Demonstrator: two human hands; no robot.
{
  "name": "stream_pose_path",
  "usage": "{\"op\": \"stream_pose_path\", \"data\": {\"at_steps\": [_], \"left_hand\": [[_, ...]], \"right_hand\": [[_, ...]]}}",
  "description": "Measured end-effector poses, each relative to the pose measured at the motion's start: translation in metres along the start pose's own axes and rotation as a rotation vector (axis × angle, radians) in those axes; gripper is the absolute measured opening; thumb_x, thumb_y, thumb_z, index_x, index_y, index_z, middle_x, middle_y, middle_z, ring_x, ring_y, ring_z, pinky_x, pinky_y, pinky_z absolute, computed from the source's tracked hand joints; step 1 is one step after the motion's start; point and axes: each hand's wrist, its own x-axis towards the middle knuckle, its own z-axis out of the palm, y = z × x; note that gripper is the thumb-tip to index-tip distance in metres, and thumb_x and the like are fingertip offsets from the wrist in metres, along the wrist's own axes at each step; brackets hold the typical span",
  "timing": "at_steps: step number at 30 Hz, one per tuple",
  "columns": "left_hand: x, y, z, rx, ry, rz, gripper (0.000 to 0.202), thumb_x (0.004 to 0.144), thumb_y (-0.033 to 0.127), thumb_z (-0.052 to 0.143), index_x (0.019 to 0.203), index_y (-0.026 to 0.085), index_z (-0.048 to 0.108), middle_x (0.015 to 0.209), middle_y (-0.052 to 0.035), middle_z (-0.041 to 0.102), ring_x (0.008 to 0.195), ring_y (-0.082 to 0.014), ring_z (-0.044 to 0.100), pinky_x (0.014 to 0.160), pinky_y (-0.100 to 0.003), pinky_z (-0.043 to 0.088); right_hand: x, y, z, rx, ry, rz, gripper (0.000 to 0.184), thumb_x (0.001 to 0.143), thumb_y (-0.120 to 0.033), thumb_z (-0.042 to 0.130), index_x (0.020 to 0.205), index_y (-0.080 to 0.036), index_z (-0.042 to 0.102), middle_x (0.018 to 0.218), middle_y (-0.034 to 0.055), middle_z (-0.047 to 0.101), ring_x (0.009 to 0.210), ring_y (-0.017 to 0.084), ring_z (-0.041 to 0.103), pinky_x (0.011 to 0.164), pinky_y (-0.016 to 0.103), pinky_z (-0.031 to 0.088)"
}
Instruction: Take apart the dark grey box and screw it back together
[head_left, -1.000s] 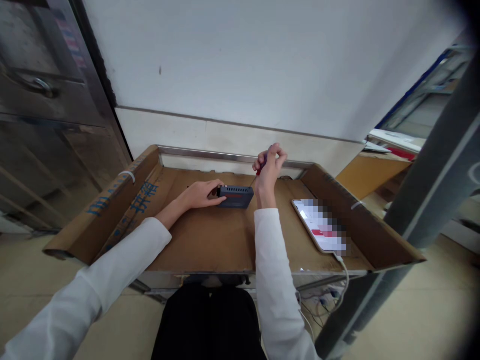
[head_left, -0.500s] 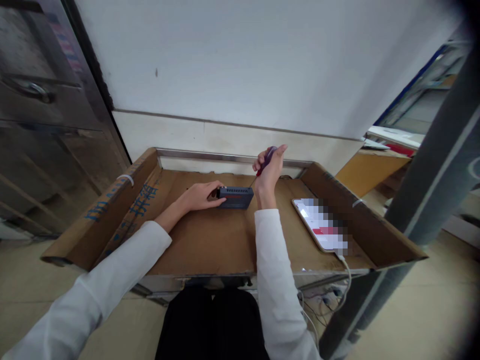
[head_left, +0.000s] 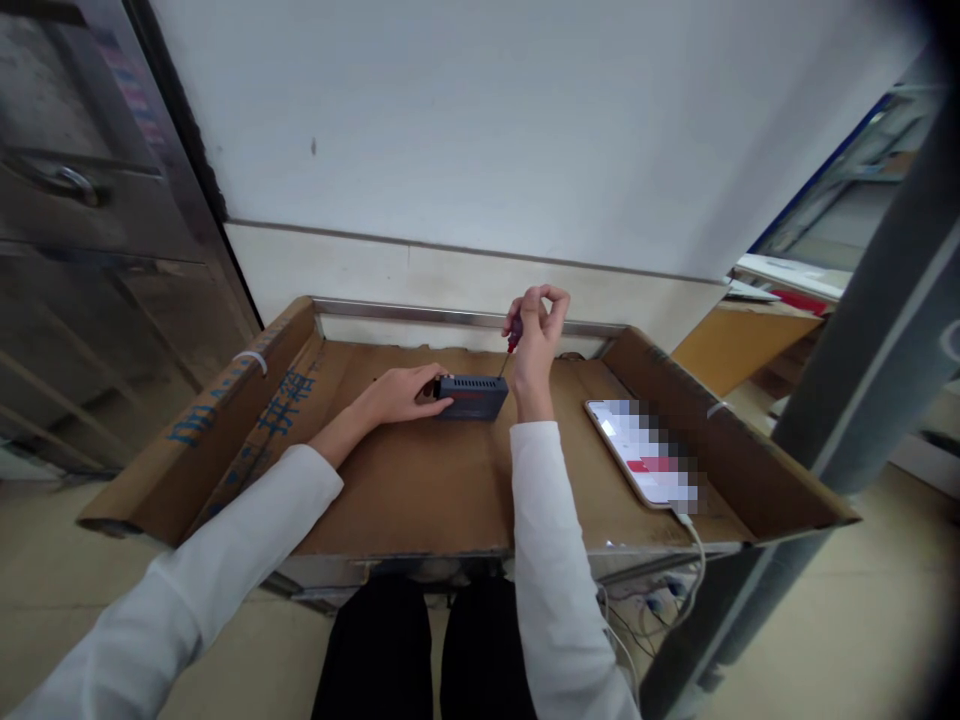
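Note:
A small dark box-shaped device (head_left: 474, 400) with a row of vent slots along its upper edge stands on the cardboard. My left hand (head_left: 405, 394) grips its left end, thumb on the near face and fingers behind. In my right hand (head_left: 536, 340) is a screwdriver (head_left: 514, 335) with a dark red handle, held between curled fingers and thumb. Its thin shaft slants down to the device's top right corner. The tip appears to touch there, though the exact contact is too small to make out.
Cardboard (head_left: 390, 490) lines the tabletop, with raised flaps at the left and right sides. A phone (head_left: 637, 455) lies at the right, a white cable (head_left: 701, 565) running from it over the front edge. A wall (head_left: 480, 150) rises behind; a grey post (head_left: 862, 370) stands at the right.
My right hand's fingers and thumb have shifted round the screwdriver handle, and the thumb no longer sticks up outward. The device and my left hand stay nearly the same.

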Motion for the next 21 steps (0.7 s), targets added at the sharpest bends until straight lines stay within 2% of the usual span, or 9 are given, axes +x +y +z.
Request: {"op": "stream_pose_path", "data": {"at_steps": [5,8,16,21], "left_hand": [[0.0007,0.0004,-0.0002,-0.009,-0.022,-0.020,0.035,0.087,0.048,0.050,0.103,0.017,0.054,0.076,-0.0016,0.065,0.062,-0.0143,0.061,0.061,-0.024,0.044],[0.0014,0.0008,-0.0002,-0.014,-0.023,-0.030,0.034,0.086,0.047,0.051,0.102,0.017,0.054,0.075,-0.0014,0.064,0.061,-0.0140,0.060,0.060,-0.023,0.044],[0.0023,-0.0004,-0.0004,0.011,-0.018,-0.006,0.033,0.085,0.047,0.052,0.100,0.017,0.054,0.073,-0.0002,0.063,0.061,-0.0141,0.060,0.059,-0.023,0.042],[0.0023,0.0012,-0.0011,0.010,-0.013,0.013,0.032,0.085,0.045,0.052,0.100,0.017,0.053,0.073,0.0000,0.063,0.059,-0.0133,0.059,0.058,-0.023,0.042]], "right_hand": [[-0.0072,-0.0044,0.0068,-0.036,-0.161,0.004,0.027,0.085,-0.048,0.055,0.087,-0.027,0.039,0.063,-0.0080,0.042,0.048,0.006,0.037,0.047,0.020,0.030],[-0.0078,-0.0020,0.0075,-0.021,-0.204,0.013,0.029,0.084,-0.051,0.055,0.087,-0.027,0.038,0.061,-0.0083,0.039,0.047,0.007,0.032,0.044,0.020,0.026],[-0.0058,-0.0018,0.0040,-0.004,-0.131,0.006,0.030,0.086,-0.056,0.049,0.087,-0.028,0.037,0.060,-0.0076,0.031,0.045,0.007,0.027,0.039,0.019,0.021],[-0.0057,-0.0036,0.0028,-0.004,-0.092,-0.002,0.025,0.090,-0.054,0.042,0.092,-0.029,0.042,0.060,-0.0068,0.029,0.044,0.007,0.023,0.038,0.019,0.017]]}}
